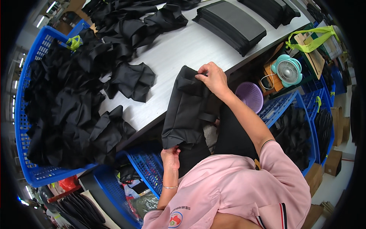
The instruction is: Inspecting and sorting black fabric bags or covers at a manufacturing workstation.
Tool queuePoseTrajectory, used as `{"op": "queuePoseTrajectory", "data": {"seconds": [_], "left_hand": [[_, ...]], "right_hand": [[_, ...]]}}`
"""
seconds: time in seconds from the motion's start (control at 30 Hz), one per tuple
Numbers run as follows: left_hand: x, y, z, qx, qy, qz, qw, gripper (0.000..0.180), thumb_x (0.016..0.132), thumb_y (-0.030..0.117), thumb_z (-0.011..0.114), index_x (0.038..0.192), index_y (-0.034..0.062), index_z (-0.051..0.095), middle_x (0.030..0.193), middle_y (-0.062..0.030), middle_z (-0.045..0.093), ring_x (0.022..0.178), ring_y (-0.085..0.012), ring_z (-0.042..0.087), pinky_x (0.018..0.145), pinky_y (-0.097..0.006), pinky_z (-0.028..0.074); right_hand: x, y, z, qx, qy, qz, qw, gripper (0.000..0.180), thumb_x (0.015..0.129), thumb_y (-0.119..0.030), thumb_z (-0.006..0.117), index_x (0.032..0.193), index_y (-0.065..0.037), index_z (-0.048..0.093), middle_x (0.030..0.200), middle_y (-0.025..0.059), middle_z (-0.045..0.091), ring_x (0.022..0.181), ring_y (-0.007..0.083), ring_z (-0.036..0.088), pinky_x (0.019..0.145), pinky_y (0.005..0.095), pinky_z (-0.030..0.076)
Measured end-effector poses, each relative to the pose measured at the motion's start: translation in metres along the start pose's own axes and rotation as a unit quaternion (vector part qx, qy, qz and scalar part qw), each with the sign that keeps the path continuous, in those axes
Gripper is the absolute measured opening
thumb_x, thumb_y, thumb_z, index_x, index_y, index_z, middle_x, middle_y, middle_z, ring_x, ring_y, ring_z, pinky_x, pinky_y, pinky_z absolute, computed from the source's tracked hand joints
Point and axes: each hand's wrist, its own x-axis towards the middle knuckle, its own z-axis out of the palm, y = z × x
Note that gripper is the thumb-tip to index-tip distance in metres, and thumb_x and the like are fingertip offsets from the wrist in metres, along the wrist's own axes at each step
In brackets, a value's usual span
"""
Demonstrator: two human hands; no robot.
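A long, boxy piece of black cloth with sewn seams (pixel 183 108) is held between the person's two hands, above the lap and across the near edge of the white, smooth surface (pixel 171 53). The right hand (pixel 213 79) pinches its far end with thumb and finger. The left hand (pixel 170 157) pinches its near end, just off the edge of the surface. I cannot tell if the cloth rests on the surface. The step in hand looks like pulling the cloth straight and getting its ends neat. The next move seems to call for a firm pinch at both ends, because soft cloth can fold or slip. A thick stack of flat black panels (pixel 230 23) sits to the right, close to the surface's near edge.
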Motion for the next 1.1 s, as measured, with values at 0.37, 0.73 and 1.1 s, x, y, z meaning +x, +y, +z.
{"op": "queuePoseTrajectory", "data": {"seconds": [0.37, 0.73, 1.1], "left_hand": [[-0.001, -0.004, 0.005, 0.057, -0.03, 0.047, 0.997, 0.006, 0.089, -0.001, 0.067, 0.095, 0.0004, 0.067, 0.084, -0.0073, 0.069, 0.067, -0.0163, 0.063, 0.052, -0.027, 0.05], [-0.001, 0.001, -0.001, 0.123, -0.05, 0.037, 0.99, 0.013, 0.09, 0.01, 0.074, 0.096, 0.0007, 0.068, 0.084, -0.0057, 0.068, 0.066, -0.0163, 0.064, 0.05, -0.026, 0.051], [-0.019, 0.004, 0.032, 0.088, -0.034, 0.092, 0.991, 0.009, 0.089, 0.011, 0.074, 0.089, 0.0069, 0.065, 0.08, 0.0013, 0.063, 0.064, -0.0075, 0.058, 0.051, -0.022, 0.045]], "right_hand": [[0.013, 0.004, 0.004, 0.007, -0.057, -0.024, 0.998, 0.021, 0.082, -0.021, 0.078, 0.08, -0.004, 0.065, 0.095, 0.0101, 0.063, 0.09, 0.0314, 0.064, 0.077, 0.0421, 0.05], [0.018, 0.013, 0.022, -0.104, -0.033, -0.162, 0.981, 0.027, 0.094, -0.026, 0.066, 0.091, -0.002, 0.054, 0.094, 0.0142, 0.06, 0.083, 0.0365, 0.063, 0.073, 0.0436, 0.05], [0.007, 0.008, 0.011, -0.009, -0.049, -0.071, 0.996, 0.024, 0.089, -0.025, 0.07, 0.088, -0.003, 0.06, 0.085, 0.0159, 0.065, 0.077, 0.0351, 0.065, 0.069, 0.0416, 0.051]]}}
